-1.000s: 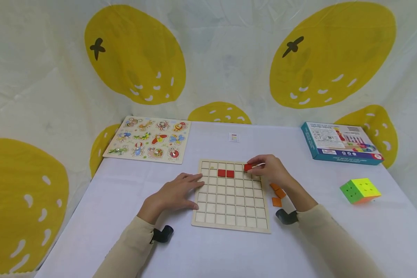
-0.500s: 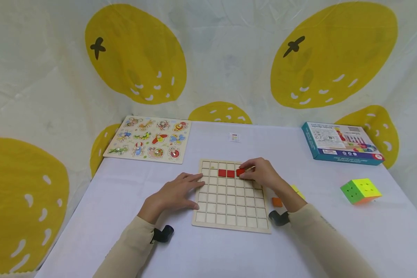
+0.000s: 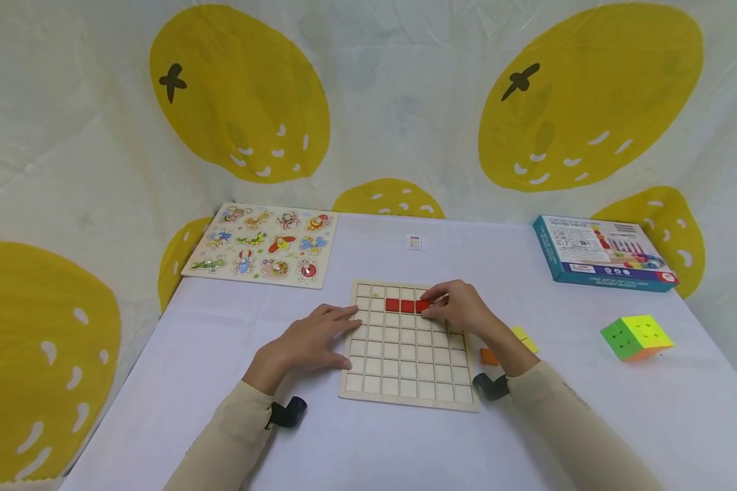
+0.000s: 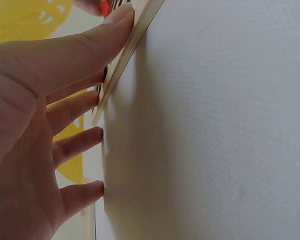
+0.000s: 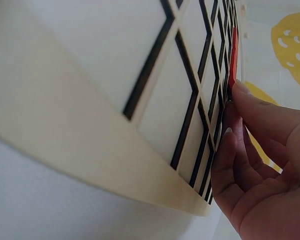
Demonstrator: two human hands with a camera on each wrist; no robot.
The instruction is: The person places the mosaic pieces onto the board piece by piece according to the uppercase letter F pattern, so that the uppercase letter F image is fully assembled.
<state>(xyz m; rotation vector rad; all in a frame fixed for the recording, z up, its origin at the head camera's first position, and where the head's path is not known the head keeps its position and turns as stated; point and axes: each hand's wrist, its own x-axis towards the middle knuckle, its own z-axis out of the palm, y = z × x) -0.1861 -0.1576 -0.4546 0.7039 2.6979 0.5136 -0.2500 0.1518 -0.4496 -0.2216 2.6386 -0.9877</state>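
A light wooden grid board (image 3: 408,354) lies on the white cloth. Two red square tiles (image 3: 392,305) sit side by side in its second row from the far edge. Just right of them, my right hand (image 3: 463,308) pinches another red tile (image 3: 422,307) at its cell, in line with the pair. In the right wrist view, the thumb and fingertips stand close over the grid beside the red strip of tiles (image 5: 233,60). Spread along the board's left edge, my left hand (image 3: 305,341) has straight fingers. The left wrist view shows its thumb (image 4: 97,47) resting on the wooden rim.
Orange (image 3: 488,356) and yellow tiles (image 3: 522,334) lie right of the board, partly hidden by the right forearm. Farther right are a puzzle cube (image 3: 637,337) and a teal-edged box (image 3: 608,252). An insect puzzle board (image 3: 261,245) lies back left, a small printed card (image 3: 414,242) behind the grid.
My right hand has carried the red tile leftward from near the board's far right corner, bringing it next to the two red tiles. The left hand has stayed at the board's edge.
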